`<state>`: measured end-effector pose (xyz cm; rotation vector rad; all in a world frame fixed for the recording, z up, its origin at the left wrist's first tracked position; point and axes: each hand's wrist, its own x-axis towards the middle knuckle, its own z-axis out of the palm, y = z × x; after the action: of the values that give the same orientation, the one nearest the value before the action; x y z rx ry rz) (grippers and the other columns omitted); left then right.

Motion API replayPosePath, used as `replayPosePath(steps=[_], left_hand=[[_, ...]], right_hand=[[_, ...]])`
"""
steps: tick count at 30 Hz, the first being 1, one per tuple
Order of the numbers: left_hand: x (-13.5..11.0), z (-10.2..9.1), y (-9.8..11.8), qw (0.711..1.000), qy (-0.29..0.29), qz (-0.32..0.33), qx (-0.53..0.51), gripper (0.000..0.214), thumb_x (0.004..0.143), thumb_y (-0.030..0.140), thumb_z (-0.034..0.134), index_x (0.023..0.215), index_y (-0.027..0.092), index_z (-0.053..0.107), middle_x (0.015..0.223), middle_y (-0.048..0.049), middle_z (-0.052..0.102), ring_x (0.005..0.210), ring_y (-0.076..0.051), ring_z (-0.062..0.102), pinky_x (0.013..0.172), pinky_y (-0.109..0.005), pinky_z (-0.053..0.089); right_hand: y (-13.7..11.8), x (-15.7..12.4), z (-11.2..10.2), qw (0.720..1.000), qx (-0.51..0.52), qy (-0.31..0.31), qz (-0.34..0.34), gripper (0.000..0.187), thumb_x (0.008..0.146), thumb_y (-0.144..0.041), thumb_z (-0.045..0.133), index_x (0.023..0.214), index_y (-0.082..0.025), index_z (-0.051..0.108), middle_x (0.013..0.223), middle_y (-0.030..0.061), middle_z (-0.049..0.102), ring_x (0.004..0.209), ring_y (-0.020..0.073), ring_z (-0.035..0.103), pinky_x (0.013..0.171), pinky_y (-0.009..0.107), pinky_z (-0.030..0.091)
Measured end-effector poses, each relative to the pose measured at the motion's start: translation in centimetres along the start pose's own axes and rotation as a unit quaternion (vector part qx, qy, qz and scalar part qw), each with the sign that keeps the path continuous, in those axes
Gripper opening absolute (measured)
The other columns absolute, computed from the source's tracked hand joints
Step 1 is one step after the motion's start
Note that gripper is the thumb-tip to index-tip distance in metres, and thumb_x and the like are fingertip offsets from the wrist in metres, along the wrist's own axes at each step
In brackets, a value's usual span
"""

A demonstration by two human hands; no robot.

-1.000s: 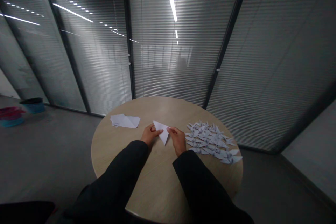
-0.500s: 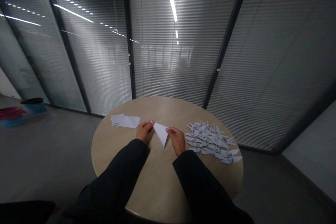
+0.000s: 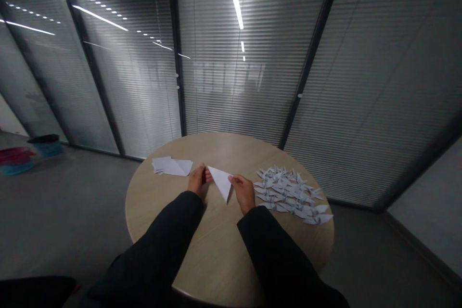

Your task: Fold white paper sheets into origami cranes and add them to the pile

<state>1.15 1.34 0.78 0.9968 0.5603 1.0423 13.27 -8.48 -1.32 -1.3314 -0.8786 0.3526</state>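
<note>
A sheet of white paper [image 3: 221,183], folded into a triangle with one point toward me, is held just above the round table. My right hand [image 3: 243,191] pinches its right corner between thumb and fingers. At the left corner is my left hand [image 3: 198,179], its thumb lifted apart from the fingers. Those fingertips lie beside or just behind the paper's edge; I cannot tell if they touch it. To the left of that hand lies a loose stack of white paper sheets [image 3: 176,167].
Many folded paper cranes [image 3: 288,190] crowd the right side of the wooden table [image 3: 212,250], some near its edge. A glass partition with blinds [image 3: 234,106] stands behind the table. On the floor at the left are a red-and-blue bucket [image 3: 16,161] and a black-and-blue bucket [image 3: 46,145].
My left thumb has come off the paper's left corner and the left fingers have loosened. The right hand keeps its pinch, and the triangle has barely shifted.
</note>
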Motion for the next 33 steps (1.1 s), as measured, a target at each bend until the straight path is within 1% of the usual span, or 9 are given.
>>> replayPosePath(steps=[2, 5, 7, 12, 17, 23, 26, 29, 33], left_hand=[[-0.3, 0.2, 0.0, 0.999, -0.021, -0.026, 0.014, 0.044, 0.062, 0.056, 0.067, 0.067, 0.014, 0.058, 0.062, -0.0042, 0.061, 0.054, -0.012, 0.057, 0.054, -0.024, 0.047], [-0.6, 0.5, -0.2, 0.995, -0.061, -0.040, 0.066, 0.043, 0.052, 0.050, 0.077, 0.063, 0.011, 0.061, 0.058, -0.0038, 0.061, 0.051, -0.011, 0.054, 0.051, -0.023, 0.044], [-0.7, 0.5, -0.5, 0.993, -0.079, -0.037, 0.084, 0.042, 0.048, 0.045, 0.080, 0.065, 0.010, 0.065, 0.059, -0.0052, 0.063, 0.052, -0.012, 0.055, 0.051, -0.023, 0.044], [-0.6, 0.3, -0.7, 0.992, -0.089, -0.020, 0.087, 0.040, 0.050, 0.044, 0.080, 0.065, 0.009, 0.067, 0.055, -0.0042, 0.062, 0.047, -0.011, 0.053, 0.048, -0.022, 0.042], [-1.1, 0.7, -0.7, 0.981, -0.141, -0.091, 0.099, 0.044, 0.048, 0.044, 0.081, 0.070, 0.009, 0.069, 0.068, -0.0093, 0.068, 0.058, -0.016, 0.061, 0.059, -0.027, 0.050], [-1.3, 0.8, -0.9, 0.979, -0.149, -0.085, 0.111, 0.043, 0.046, 0.045, 0.082, 0.065, 0.008, 0.068, 0.065, -0.0097, 0.068, 0.057, -0.017, 0.061, 0.060, -0.029, 0.050], [-1.5, 1.0, -0.8, 0.973, -0.162, -0.116, 0.113, 0.046, 0.044, 0.046, 0.082, 0.066, 0.008, 0.067, 0.065, -0.0101, 0.068, 0.057, -0.017, 0.061, 0.062, -0.031, 0.050], [-2.0, 1.2, -0.5, 0.957, -0.205, -0.151, 0.139, 0.046, 0.044, 0.047, 0.082, 0.065, 0.008, 0.067, 0.063, -0.0100, 0.068, 0.057, -0.017, 0.062, 0.066, -0.033, 0.051], [-2.4, 1.3, -0.1, 0.944, -0.245, -0.143, 0.167, 0.043, 0.046, 0.047, 0.081, 0.065, 0.010, 0.068, 0.062, -0.0094, 0.067, 0.058, -0.018, 0.062, 0.068, -0.033, 0.050]], right_hand=[[0.0, 0.0, 0.0, 1.000, 0.002, 0.000, -0.001, 0.025, 0.068, -0.043, 0.063, 0.072, -0.019, 0.067, 0.070, 0.0023, 0.068, 0.068, 0.0194, 0.062, 0.062, 0.028, 0.047], [-0.1, 0.0, -0.1, 1.000, 0.008, -0.003, 0.007, 0.024, 0.068, -0.042, 0.064, 0.073, -0.019, 0.067, 0.072, 0.0032, 0.069, 0.070, 0.0201, 0.063, 0.063, 0.029, 0.048], [-0.1, 0.0, 0.0, 1.000, 0.014, -0.004, 0.012, 0.024, 0.067, -0.041, 0.064, 0.074, -0.019, 0.068, 0.073, 0.0038, 0.069, 0.071, 0.0205, 0.063, 0.064, 0.029, 0.048], [-0.1, 0.0, 0.0, 1.000, 0.021, 0.001, 0.013, 0.023, 0.069, -0.040, 0.064, 0.075, -0.019, 0.068, 0.074, 0.0033, 0.070, 0.071, 0.0203, 0.063, 0.066, 0.030, 0.048], [-0.4, -0.1, -0.1, 0.999, 0.034, 0.015, 0.020, 0.022, 0.069, -0.039, 0.064, 0.075, -0.018, 0.068, 0.074, 0.0029, 0.070, 0.070, 0.0195, 0.062, 0.064, 0.029, 0.047], [-0.6, -0.2, 0.0, 0.999, 0.036, 0.014, 0.013, 0.024, 0.070, -0.040, 0.064, 0.076, -0.018, 0.068, 0.074, 0.0029, 0.069, 0.069, 0.0190, 0.061, 0.064, 0.028, 0.047], [-0.6, -0.2, 0.0, 0.999, 0.044, 0.028, 0.011, 0.026, 0.069, -0.041, 0.065, 0.076, -0.017, 0.068, 0.073, 0.0027, 0.069, 0.069, 0.0182, 0.061, 0.063, 0.027, 0.046], [-0.7, -0.1, -0.1, 0.995, 0.081, 0.046, 0.017, 0.028, 0.068, -0.041, 0.066, 0.078, -0.016, 0.068, 0.074, 0.0033, 0.069, 0.070, 0.0182, 0.061, 0.066, 0.028, 0.046], [-0.9, -0.1, -0.1, 0.993, 0.100, 0.054, 0.013, 0.028, 0.067, -0.041, 0.068, 0.078, -0.015, 0.068, 0.075, 0.0040, 0.069, 0.070, 0.0179, 0.060, 0.066, 0.028, 0.046]])
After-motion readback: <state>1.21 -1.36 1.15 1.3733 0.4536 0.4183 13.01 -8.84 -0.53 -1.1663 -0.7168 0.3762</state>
